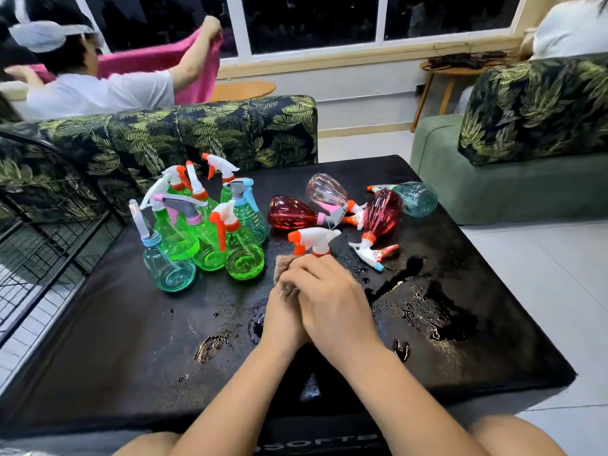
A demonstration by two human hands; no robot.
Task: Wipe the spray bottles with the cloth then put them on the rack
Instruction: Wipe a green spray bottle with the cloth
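Left hand (283,312) clamps cloth (284,274), right hand (332,301) clamps spray bottle (314,238); rotating it inside the grip should wipe every side.

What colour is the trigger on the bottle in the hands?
Orange: the trigger hangs from a white spray head. Head view.

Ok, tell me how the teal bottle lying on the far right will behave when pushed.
The teal bottle looks empty and see-through, so it is probably light. It lies on its round side, so it would likely roll, though its trigger may check that. The table shows puddles, so the bottle may be slippery.
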